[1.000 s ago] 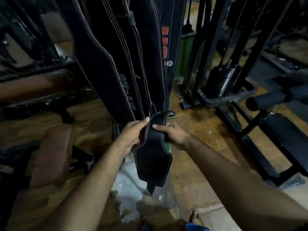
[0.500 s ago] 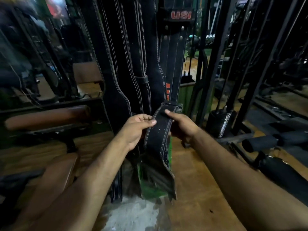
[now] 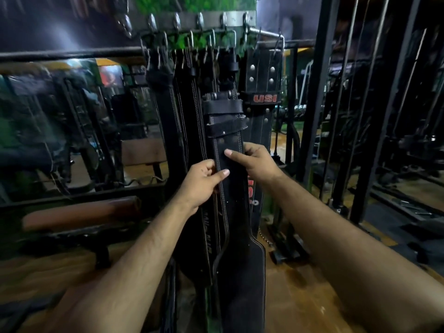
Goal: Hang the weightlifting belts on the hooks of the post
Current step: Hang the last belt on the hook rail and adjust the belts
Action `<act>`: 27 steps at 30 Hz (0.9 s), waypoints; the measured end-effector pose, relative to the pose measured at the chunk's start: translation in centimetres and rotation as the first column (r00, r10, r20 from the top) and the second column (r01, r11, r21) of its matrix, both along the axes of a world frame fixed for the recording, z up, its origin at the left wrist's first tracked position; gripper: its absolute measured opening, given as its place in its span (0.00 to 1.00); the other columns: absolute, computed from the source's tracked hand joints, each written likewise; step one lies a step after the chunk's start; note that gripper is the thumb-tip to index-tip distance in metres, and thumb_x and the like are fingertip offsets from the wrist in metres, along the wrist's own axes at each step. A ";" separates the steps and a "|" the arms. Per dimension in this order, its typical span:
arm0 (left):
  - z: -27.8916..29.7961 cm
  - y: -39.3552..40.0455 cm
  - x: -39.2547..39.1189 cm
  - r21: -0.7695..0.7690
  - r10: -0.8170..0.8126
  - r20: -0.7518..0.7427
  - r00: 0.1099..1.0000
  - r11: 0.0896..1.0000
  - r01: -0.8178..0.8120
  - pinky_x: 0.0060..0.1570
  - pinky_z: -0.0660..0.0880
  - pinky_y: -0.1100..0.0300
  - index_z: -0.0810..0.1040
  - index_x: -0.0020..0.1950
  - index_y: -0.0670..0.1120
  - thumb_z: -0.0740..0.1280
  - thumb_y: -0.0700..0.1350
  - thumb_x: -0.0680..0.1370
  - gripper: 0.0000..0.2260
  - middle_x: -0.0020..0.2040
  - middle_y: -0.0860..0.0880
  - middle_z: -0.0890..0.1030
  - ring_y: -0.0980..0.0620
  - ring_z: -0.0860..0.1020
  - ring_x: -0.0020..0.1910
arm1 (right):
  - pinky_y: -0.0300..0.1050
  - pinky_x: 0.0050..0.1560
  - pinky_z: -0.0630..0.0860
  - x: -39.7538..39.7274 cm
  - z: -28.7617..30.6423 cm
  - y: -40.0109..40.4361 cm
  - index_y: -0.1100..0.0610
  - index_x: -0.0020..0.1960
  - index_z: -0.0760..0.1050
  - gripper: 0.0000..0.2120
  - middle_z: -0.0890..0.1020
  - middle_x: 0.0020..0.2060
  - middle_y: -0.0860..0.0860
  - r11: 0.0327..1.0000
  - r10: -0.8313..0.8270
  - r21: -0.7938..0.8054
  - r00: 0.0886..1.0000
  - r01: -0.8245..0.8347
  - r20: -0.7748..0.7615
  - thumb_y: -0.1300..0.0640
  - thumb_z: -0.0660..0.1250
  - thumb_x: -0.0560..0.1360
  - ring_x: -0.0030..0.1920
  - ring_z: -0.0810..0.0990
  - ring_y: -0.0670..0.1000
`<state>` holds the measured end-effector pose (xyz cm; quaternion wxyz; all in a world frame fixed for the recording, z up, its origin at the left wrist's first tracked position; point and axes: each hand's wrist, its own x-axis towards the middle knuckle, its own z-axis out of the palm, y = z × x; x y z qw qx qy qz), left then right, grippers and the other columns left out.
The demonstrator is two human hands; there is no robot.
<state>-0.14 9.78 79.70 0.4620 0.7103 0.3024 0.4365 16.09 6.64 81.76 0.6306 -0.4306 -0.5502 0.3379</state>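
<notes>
A black leather weightlifting belt (image 3: 230,212) with white stitching hangs straight down between my hands, its wide padded end low near the floor. My left hand (image 3: 203,182) grips its left edge, thumb across the front. My right hand (image 3: 255,162) holds its right edge a little higher. Its top end reaches up to the belt loops around chest height. Above, a metal rail of hooks (image 3: 199,21) on the green post carries several other black belts, among them one with a red USI label (image 3: 263,92).
A brown padded bench (image 3: 81,212) stands at the left. Black machine frames and uprights (image 3: 312,104) fill the right side, with cables behind. The floor is worn orange-brown (image 3: 300,296). A mirror or glass panel lies behind the left rail.
The view has tilted up from the floor to the hook rail. The belt in my hands went from folded and low to stretched upright and raised against the hanging belts.
</notes>
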 end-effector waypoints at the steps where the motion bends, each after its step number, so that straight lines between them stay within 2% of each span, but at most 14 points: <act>1: 0.7 0.2 -0.2 0.012 0.007 0.009 1.000 1.000 -0.007 0.36 0.78 0.64 0.75 0.38 0.48 0.69 0.38 0.80 0.12 0.30 0.56 0.81 0.59 0.81 0.34 | 0.61 0.54 0.81 -0.1 0.7 0.3 0.74 0.55 0.78 0.17 0.83 0.51 0.70 1.000 0.005 0.016 1.000 -0.005 0.005 0.59 0.73 0.77 0.47 0.82 0.59; 2: 1.4 0.4 -0.4 0.021 0.014 0.019 1.000 1.000 -0.015 0.37 0.78 0.60 0.73 0.36 0.49 0.70 0.41 0.80 0.13 0.31 0.55 0.80 0.55 0.80 0.35 | 0.62 0.54 0.81 -0.2 1.4 0.5 0.73 0.52 0.78 0.16 0.83 0.50 0.70 0.999 0.007 0.032 1.000 -0.007 0.016 0.58 0.73 0.76 0.46 0.82 0.58; 4: 2.5 1.1 -0.7 0.028 0.039 0.023 0.999 0.999 -0.039 0.42 0.77 0.52 0.72 0.35 0.49 0.72 0.49 0.78 0.14 0.36 0.46 0.78 0.47 0.78 0.39 | 0.55 0.48 0.82 -0.7 3.0 0.9 0.65 0.46 0.82 0.09 0.86 0.43 0.62 0.998 0.005 0.056 0.999 -0.007 0.036 0.59 0.73 0.77 0.42 0.84 0.54; 6: 3.5 1.2 -0.9 0.018 0.028 0.053 0.998 0.999 -0.029 0.48 0.80 0.49 0.78 0.41 0.47 0.72 0.47 0.78 0.08 0.41 0.44 0.82 0.44 0.82 0.44 | 0.48 0.46 0.82 -1.5 4.7 1.2 0.60 0.45 0.82 0.04 0.86 0.41 0.55 0.994 0.030 0.109 0.999 -0.032 0.028 0.60 0.72 0.78 0.42 0.84 0.51; 8: 4.4 1.1 -0.7 -0.007 -0.002 0.104 0.995 1.000 0.003 0.53 0.82 0.50 0.82 0.51 0.43 0.71 0.44 0.79 0.05 0.48 0.44 0.87 0.45 0.85 0.50 | 0.47 0.47 0.81 -2.5 6.7 1.4 0.59 0.45 0.82 0.04 0.85 0.41 0.54 0.985 0.032 0.168 0.999 -0.032 0.001 0.61 0.71 0.78 0.43 0.84 0.52; 9: 5.0 1.0 -0.7 -0.017 -0.026 0.153 0.988 0.999 0.029 0.54 0.82 0.51 0.82 0.53 0.43 0.70 0.44 0.80 0.05 0.49 0.44 0.87 0.45 0.86 0.51 | 0.47 0.46 0.81 -2.8 7.6 1.5 0.59 0.44 0.81 0.04 0.84 0.41 0.55 0.980 0.032 0.195 0.999 -0.030 -0.009 0.61 0.71 0.78 0.43 0.83 0.53; 12: 8.0 1.2 -1.2 0.000 -0.031 0.283 0.959 0.999 0.032 0.50 0.81 0.56 0.80 0.47 0.45 0.67 0.42 0.82 0.05 0.47 0.45 0.87 0.49 0.86 0.49 | 0.49 0.45 0.80 -3.6 9.7 2.2 0.63 0.46 0.79 0.06 0.81 0.42 0.60 0.969 0.057 0.243 0.998 -0.050 -0.023 0.60 0.71 0.78 0.44 0.80 0.57; 15: 11.6 1.5 -2.3 0.081 -0.012 0.379 0.925 0.997 -0.020 0.54 0.81 0.50 0.81 0.46 0.45 0.66 0.40 0.81 0.06 0.47 0.42 0.86 0.46 0.85 0.48 | 0.50 0.46 0.81 -4.1 10.9 3.0 0.69 0.53 0.79 0.11 0.81 0.44 0.63 0.961 0.118 0.258 0.992 -0.103 -0.044 0.60 0.71 0.79 0.44 0.81 0.58; 18: 14.4 1.8 -3.3 0.092 -0.025 0.459 0.888 0.996 -0.019 0.48 0.80 0.53 0.81 0.37 0.50 0.65 0.37 0.79 0.13 0.40 0.48 0.85 0.50 0.84 0.43 | 0.49 0.47 0.83 -4.5 11.8 3.4 0.65 0.48 0.81 0.05 0.84 0.42 0.59 0.947 0.135 0.295 0.991 -0.126 -0.010 0.63 0.70 0.79 0.42 0.83 0.55; 21: 16.3 1.8 -3.4 0.097 -0.058 0.450 0.891 0.995 0.015 0.55 0.82 0.47 0.80 0.46 0.42 0.68 0.44 0.80 0.06 0.48 0.39 0.85 0.43 0.85 0.50 | 0.44 0.42 0.83 -4.8 12.5 3.6 0.61 0.44 0.81 0.05 0.85 0.38 0.53 0.938 0.127 0.317 0.990 -0.142 0.065 0.63 0.70 0.79 0.38 0.84 0.49; 22: 16.7 1.9 -3.2 0.097 -0.040 0.456 0.889 0.995 -0.005 0.57 0.81 0.45 0.79 0.44 0.43 0.69 0.45 0.80 0.08 0.49 0.36 0.84 0.41 0.85 0.51 | 0.43 0.42 0.82 -4.9 12.8 3.7 0.63 0.42 0.81 0.07 0.85 0.36 0.53 0.938 0.116 0.320 0.990 -0.136 0.082 0.63 0.70 0.78 0.37 0.83 0.49; 24: 17.2 2.3 -2.8 0.067 0.039 0.485 0.874 0.994 -0.081 0.48 0.84 0.49 0.76 0.35 0.46 0.70 0.44 0.80 0.13 0.42 0.40 0.85 0.44 0.86 0.43 | 0.47 0.43 0.80 -5.1 13.0 4.1 0.71 0.45 0.78 0.12 0.82 0.38 0.58 0.933 0.084 0.343 0.992 -0.109 0.089 0.61 0.71 0.78 0.40 0.81 0.55; 25: 17.5 2.5 -2.5 0.064 0.053 0.500 0.865 0.993 -0.097 0.42 0.84 0.52 0.76 0.34 0.46 0.70 0.43 0.80 0.14 0.39 0.43 0.85 0.47 0.85 0.39 | 0.48 0.43 0.79 -5.1 12.9 4.3 0.73 0.47 0.78 0.13 0.81 0.40 0.61 0.930 0.077 0.353 0.993 -0.105 0.092 0.61 0.71 0.78 0.41 0.79 0.56; 27: 17.9 2.6 -2.0 0.052 0.068 0.533 0.843 0.992 -0.113 0.36 0.81 0.56 0.75 0.36 0.45 0.70 0.41 0.80 0.12 0.35 0.45 0.84 0.49 0.83 0.33 | 0.46 0.41 0.80 -5.3 11.7 4.7 0.70 0.50 0.80 0.11 0.82 0.41 0.59 0.930 0.075 0.349 0.989 -0.114 0.124 0.60 0.71 0.78 0.41 0.80 0.55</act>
